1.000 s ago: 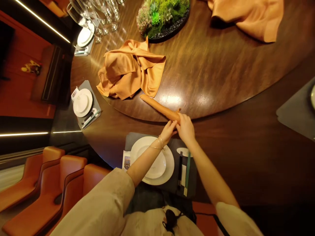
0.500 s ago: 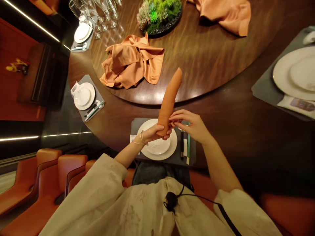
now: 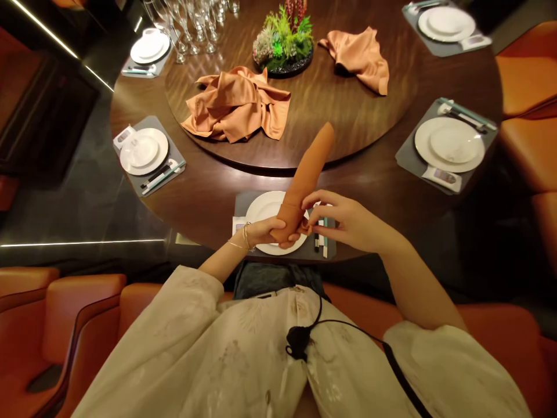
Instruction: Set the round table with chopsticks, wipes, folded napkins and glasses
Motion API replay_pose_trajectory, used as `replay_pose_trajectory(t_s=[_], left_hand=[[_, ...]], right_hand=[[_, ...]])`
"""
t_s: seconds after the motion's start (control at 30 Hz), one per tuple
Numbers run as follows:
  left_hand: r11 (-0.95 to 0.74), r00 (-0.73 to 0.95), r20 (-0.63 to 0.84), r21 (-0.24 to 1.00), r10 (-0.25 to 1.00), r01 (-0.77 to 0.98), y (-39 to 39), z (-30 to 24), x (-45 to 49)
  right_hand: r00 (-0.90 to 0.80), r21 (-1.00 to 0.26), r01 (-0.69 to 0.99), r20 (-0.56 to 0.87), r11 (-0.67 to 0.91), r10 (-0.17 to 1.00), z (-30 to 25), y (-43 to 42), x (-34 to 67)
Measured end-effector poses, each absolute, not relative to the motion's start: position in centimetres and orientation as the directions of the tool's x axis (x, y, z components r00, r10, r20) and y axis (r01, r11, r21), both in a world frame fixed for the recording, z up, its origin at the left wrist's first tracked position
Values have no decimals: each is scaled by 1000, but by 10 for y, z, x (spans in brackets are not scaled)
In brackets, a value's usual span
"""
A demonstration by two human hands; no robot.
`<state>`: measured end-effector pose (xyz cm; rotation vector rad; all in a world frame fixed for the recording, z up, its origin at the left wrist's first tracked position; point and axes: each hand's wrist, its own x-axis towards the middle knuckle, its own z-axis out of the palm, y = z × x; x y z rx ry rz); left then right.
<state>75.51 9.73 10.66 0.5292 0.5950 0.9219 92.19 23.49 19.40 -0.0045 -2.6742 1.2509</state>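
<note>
An orange cloth napkin (image 3: 307, 174), folded into a long upright shape with a pointed tip, leans to the right above the near place setting. My left hand (image 3: 270, 231) is closed around its lower end, thumb in front. My right hand (image 3: 343, 223) pinches a small loose edge of the same napkin at its lower right side. Beneath the hands lies a white plate (image 3: 261, 204) on a grey placemat (image 3: 243, 201), partly covered by the hands and napkin. Chopsticks (image 3: 325, 244) rest to the plate's right, partly behind my right hand.
A round turntable (image 3: 348, 128) carries a heap of orange napkins (image 3: 239, 104), another crumpled napkin (image 3: 361, 61), a plant centrepiece (image 3: 285, 43) and several glasses (image 3: 191, 26). Place settings with plates (image 3: 143, 151) ring the wooden table. Orange chairs (image 3: 87, 296) stand around it.
The view has shifted, showing more of the table's right side. Both hands still hold the folded napkin, which now tilts further right. My right hand sits closer around its loose edge.
</note>
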Motion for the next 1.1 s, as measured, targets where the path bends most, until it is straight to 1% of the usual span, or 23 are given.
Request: replay_pose_trajectory(t_s=[0.13, 0.2, 0.3, 0.37, 0.47, 0.57, 0.67, 0.77, 0.83, 0.9, 1.0, 1.1], left_hand=[[407, 429, -185, 756, 884, -512, 91, 112, 758], [386, 434, -187, 815, 881, -431, 90, 115, 760], [351, 426, -200, 883, 882, -312, 91, 120, 765], [314, 406, -174, 897, 897, -310, 94, 121, 770], [274, 369, -133, 890, 920, -363, 103, 121, 781], [299, 382, -165, 897, 909, -325, 118, 121, 800], [302, 375, -178, 903, 910, -305, 137, 119, 827], [232, 247, -154, 916, 957, -326, 154, 114, 855], [186, 128, -154, 936, 980, -298, 162, 109, 872], [164, 5, -168, 955, 986, -249, 167, 103, 888], [182, -171, -216, 964, 961, -194, 172, 98, 907], [211, -303, -250, 965, 920, -154, 178, 100, 922]], right_hand=[[-957, -763, -40, 216, 645, 196, 193, 214, 931], [-958, -781, -11, 187, 624, 218, 190, 210, 935], [-973, -823, 38, 98, 567, 207, 188, 210, 942], [-976, -853, 54, 65, 520, 208, 188, 213, 947], [-975, -895, 70, 34, 441, 222, 191, 222, 959], [-978, -910, 101, -16, 403, 208, 192, 238, 976], [-970, -936, 91, -6, 341, 242, 186, 257, 993], [-958, -985, 51, -2, 164, 287, 171, 276, 1007], [-956, -999, 39, -26, 37, 291, 158, 286, 1013], [-956, -998, 50, -60, -42, 287, 147, 295, 1018], [-948, -996, 73, -84, -48, 306, 135, 304, 1024], [-926, -995, 95, -78, 29, 368, 127, 307, 1031]])
